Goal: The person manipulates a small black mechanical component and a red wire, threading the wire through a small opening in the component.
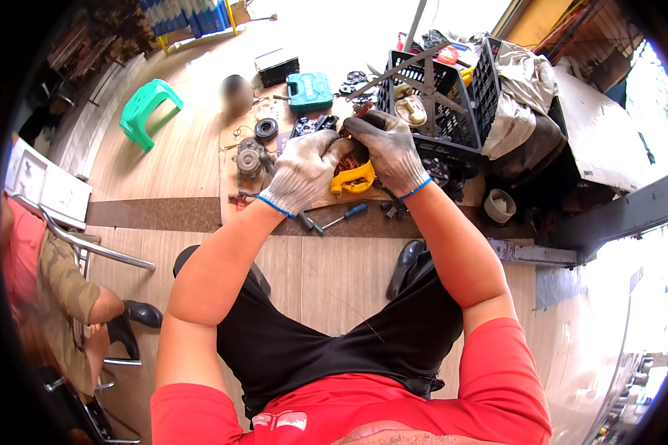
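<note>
Both my hands wear pale knit gloves with dark-stained fingers. My left hand (304,170) and my right hand (386,152) meet over a yellow plastic part (355,178), fingers closed on a small dark object whose shape their fingers hide. Reddish copper windings (352,160) show between my hands, just above the yellow part. Behind my left hand is a black piece (308,126) with small items. Left of it lie a black ring (266,129) and a grey metal housing (249,163). A screwdriver with a blue handle (355,210) lies below my hands.
A teal case (309,91) sits behind; stacked black crates (430,111) and a round white basket (499,208) are right. A green stool (145,107) stands upper left. A seated person (48,282) is at left. A steel beam (623,208) runs along the right.
</note>
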`<move>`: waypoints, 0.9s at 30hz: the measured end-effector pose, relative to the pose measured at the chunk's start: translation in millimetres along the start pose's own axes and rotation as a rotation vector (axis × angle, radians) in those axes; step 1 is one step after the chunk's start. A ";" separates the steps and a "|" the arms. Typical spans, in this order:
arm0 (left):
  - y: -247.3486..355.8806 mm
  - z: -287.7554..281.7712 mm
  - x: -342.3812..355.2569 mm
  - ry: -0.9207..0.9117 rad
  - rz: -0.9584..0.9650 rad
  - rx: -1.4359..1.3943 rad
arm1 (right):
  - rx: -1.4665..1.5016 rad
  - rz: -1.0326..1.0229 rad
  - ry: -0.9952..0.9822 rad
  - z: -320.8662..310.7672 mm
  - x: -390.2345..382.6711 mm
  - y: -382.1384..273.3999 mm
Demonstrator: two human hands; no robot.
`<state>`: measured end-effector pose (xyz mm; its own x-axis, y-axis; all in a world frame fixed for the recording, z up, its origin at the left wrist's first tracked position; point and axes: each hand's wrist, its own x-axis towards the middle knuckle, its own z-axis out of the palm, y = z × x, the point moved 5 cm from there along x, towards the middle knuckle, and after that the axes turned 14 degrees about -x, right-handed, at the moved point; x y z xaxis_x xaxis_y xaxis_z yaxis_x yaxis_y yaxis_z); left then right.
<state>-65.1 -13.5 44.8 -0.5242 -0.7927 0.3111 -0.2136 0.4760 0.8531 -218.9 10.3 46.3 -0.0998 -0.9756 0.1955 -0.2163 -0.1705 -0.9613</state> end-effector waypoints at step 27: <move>-2.4 -3.8 -3.1 0.028 0.010 0.047 | 0.252 0.120 -0.083 -9.6 9.6 9.3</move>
<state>-59.8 -13.6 43.4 -0.5038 -0.7975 0.3319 -0.2473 0.5013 0.8292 -231.2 0.6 41.1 -0.0281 -0.9971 0.0705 0.0419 -0.0716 -0.9966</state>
